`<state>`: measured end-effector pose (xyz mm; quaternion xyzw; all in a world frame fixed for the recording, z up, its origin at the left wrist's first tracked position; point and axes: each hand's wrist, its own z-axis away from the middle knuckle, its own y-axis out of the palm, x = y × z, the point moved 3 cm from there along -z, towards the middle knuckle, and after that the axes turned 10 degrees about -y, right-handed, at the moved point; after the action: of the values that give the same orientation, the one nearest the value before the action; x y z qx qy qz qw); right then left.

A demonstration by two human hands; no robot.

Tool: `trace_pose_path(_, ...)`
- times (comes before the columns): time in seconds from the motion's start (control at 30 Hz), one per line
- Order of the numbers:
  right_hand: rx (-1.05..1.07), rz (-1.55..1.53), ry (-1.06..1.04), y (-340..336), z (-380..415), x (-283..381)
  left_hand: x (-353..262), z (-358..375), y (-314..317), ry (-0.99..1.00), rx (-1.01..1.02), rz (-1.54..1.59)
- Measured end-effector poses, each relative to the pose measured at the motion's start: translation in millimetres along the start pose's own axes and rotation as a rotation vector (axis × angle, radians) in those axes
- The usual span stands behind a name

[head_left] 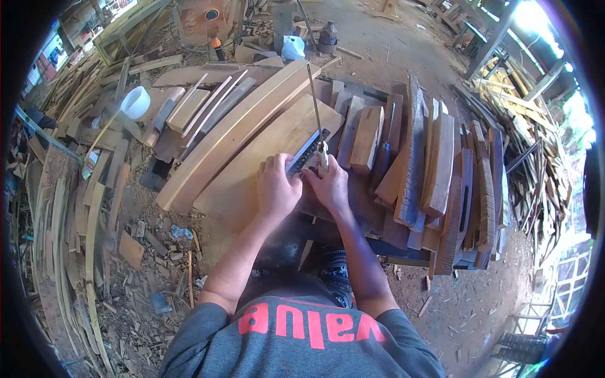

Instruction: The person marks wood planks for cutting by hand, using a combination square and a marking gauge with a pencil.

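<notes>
Near the middle of the bench, my left hand [279, 184] is closed around the near end of a short dark metal strip with a silvery edge [307, 152]. My right hand [329, 184] grips the pale lower end of a long thin rod [315, 101], which points up and away from me. Its fingertips are close beside the strip, and the thumbs of both hands nearly meet. Under the strip lies a wide pale wooden board [252, 160]. What the right fingers wrap around is partly hidden.
Long curved timbers [236, 129] lie left of the hands. Wood blocks [367, 135] and shaped pieces [439, 167] cover the bench's right side, with a blue-tipped tool [382, 160] among them. A white container [135, 103] stands left; scrap wood [94, 208] litters the ground.
</notes>
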<state>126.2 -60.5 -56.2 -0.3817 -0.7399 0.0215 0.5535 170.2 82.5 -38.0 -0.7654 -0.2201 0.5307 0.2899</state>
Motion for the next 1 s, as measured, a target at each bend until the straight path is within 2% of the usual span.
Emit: trace_pose_path(1.0,-0.006,-0.007,0.007,0.9,0.2,-0.7,-4.8,-3.2,4.1,-0.053,-0.023,-0.036)
